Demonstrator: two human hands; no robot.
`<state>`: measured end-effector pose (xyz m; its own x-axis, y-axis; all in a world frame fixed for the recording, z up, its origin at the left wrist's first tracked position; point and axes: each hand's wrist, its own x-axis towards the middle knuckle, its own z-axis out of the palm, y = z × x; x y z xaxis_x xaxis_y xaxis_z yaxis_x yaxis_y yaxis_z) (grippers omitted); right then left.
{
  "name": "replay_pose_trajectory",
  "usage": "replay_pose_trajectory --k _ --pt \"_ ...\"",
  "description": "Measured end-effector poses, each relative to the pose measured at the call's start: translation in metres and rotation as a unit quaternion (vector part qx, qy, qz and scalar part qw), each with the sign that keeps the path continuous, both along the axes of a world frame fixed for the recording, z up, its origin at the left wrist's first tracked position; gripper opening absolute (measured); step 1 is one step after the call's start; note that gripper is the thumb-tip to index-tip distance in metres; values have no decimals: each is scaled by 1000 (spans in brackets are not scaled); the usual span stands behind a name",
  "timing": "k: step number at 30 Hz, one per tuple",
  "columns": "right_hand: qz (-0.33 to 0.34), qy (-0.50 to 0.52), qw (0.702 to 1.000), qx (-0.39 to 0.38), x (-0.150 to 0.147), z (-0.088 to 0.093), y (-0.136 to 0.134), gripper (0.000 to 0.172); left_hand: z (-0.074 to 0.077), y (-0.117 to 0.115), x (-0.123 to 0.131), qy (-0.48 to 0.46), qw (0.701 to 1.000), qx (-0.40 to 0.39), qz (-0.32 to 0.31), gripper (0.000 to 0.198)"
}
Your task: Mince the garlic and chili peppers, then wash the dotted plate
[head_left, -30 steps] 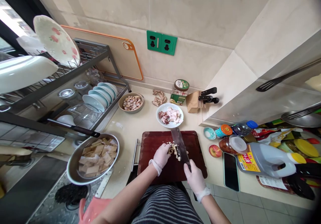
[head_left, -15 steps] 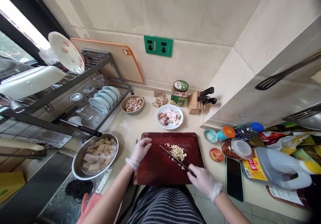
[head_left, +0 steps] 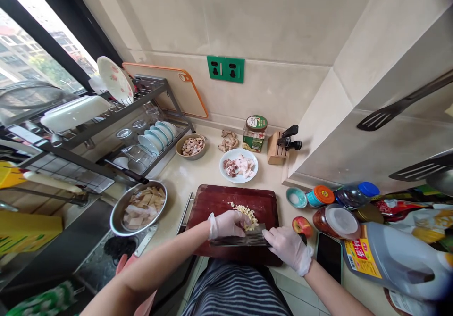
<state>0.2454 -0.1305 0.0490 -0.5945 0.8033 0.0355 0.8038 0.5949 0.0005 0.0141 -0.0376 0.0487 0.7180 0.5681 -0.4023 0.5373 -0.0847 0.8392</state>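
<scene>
Both my hands wear thin clear gloves. My right hand (head_left: pixel 288 250) is closed around the handle of a wide-bladed cleaver (head_left: pixel 237 241), its blade turned broadside and tilted low over the dark red cutting board (head_left: pixel 205 200). Chopped garlic (head_left: pixel 247 214) lies in a pile on the board just beyond the blade. My left hand (head_left: pixel 230 224) reaches over the blade to the left side of the pile. Its thumb and fingers are apart, with the fingertips beside the garlic; whether they touch the blade I cannot tell.
Behind the board stand a plate of cut meat (head_left: pixel 226 177), ginger (head_left: pixel 228 140), a bowl of garlic cloves (head_left: pixel 181 153) and a knife block (head_left: pixel 274 151). A metal basin (head_left: pixel 115 221) sits left. An apple (head_left: pixel 302 226), phone (head_left: pixel 329 259) and large jug (head_left: pixel 399 254) are right.
My left hand has moved right from the board's left edge to the garlic. The cleaver has turned from edge-down to broadside and come nearer my body. The view has shifted slightly.
</scene>
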Motion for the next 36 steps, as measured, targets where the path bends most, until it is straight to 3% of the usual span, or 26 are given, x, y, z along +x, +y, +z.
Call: replay_pose_trajectory --k 5,9,14,20,26,29,32,34,36 --pt "47 -9 998 43 -4 3 14 14 -15 4 29 -21 996 87 20 23" --pt "63 4 996 66 -1 1 18 16 -6 14 25 41 984 171 32 23" --pt "89 3 990 113 0 0 23 13 5 8 26 -19 992 122 -12 17" --pt "96 9 986 135 3 -1 22 18 2 11 29 61 978 196 43 19" --pt "93 18 984 152 18 -2 17 24 0 1 5 109 988 110 21 16" --pt "94 21 984 151 24 -2 14 26 -7 8 9 115 977 164 75 22" --pt "71 54 989 115 33 -5 6 30 -1 21 -2 95 969 189 128 22" --pt "26 97 993 54 38 -8 -1 27 8 24 -22 59 956 199 205 18" --pt "-51 170 983 -37 39 -13 -10 18 14 17 -41 26 921 218 323 17"
